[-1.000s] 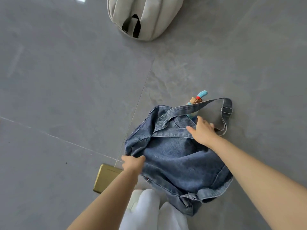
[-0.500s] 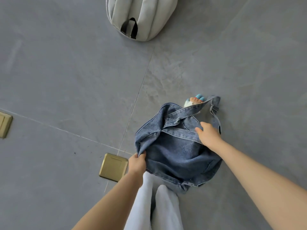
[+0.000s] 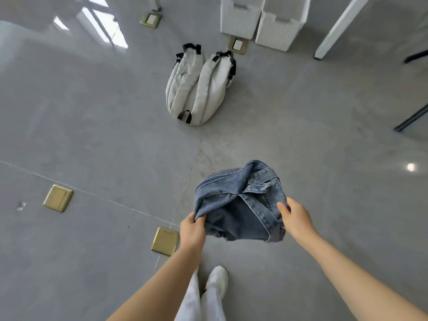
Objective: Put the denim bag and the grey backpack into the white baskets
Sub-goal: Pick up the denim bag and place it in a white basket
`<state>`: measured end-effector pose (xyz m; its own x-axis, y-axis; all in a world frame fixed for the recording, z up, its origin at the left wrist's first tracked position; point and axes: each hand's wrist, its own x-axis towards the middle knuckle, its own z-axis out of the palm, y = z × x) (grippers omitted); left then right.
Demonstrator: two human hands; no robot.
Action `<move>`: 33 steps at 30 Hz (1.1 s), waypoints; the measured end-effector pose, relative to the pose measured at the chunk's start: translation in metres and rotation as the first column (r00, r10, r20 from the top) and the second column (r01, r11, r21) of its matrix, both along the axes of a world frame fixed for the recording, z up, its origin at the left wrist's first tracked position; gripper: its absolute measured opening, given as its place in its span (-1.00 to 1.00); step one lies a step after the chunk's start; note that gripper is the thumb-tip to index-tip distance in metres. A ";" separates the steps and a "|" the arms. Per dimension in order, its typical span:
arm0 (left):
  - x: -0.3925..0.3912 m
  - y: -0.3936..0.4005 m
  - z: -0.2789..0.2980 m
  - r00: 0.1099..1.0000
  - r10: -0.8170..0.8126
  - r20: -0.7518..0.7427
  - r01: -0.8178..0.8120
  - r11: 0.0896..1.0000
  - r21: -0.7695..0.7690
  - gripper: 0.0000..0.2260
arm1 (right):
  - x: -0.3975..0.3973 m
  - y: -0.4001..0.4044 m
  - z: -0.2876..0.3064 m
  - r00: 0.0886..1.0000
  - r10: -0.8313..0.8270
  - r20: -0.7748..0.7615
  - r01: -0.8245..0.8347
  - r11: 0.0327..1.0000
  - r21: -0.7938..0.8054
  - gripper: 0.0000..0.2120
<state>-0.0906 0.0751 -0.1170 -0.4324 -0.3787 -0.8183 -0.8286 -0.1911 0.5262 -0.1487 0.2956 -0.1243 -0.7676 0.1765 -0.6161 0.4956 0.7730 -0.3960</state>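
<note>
The blue denim bag point(image 3: 240, 202) hangs in the air above the grey floor, bunched up, with its straps across the top. My left hand point(image 3: 192, 230) grips its left edge and my right hand point(image 3: 295, 218) grips its right edge. The light grey padded backpack point(image 3: 199, 85) lies flat on the floor farther ahead, with black strap loops at both ends. Two white ribbed baskets stand side by side at the far top, the left basket point(image 3: 239, 19) and the right basket point(image 3: 279, 26), just beyond the backpack.
Brass floor-socket plates sit at left point(image 3: 58, 198), near my feet point(image 3: 165, 240), in front of the baskets point(image 3: 236, 45) and far back point(image 3: 151, 19). A white table leg point(image 3: 335, 28) slants at top right, dark furniture legs point(image 3: 412, 119) at right. My white shoe point(image 3: 216, 280) shows below.
Both hands have lifted the denim bag off the floor. The view has risen and tilted forward, bringing the whole backpack and the baskets into sight.
</note>
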 end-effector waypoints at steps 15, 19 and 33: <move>-0.094 -0.022 0.304 0.885 0.043 -0.465 -0.077 0.995 -0.055 -0.78 | -0.057 -0.014 0.315 0.868 -0.322 -0.378 0.188 0.918 -0.349 -0.68; -0.137 -0.029 0.342 0.857 0.053 -0.512 -0.075 0.997 -0.023 -0.77 | -0.092 -0.021 0.342 0.833 -0.388 -0.394 0.229 0.890 -0.393 -0.66; -0.344 -0.008 0.372 0.858 -0.019 -0.512 0.001 0.999 -0.035 -0.80 | -0.283 0.002 0.362 0.812 -0.476 -0.337 0.323 0.848 -0.420 -0.59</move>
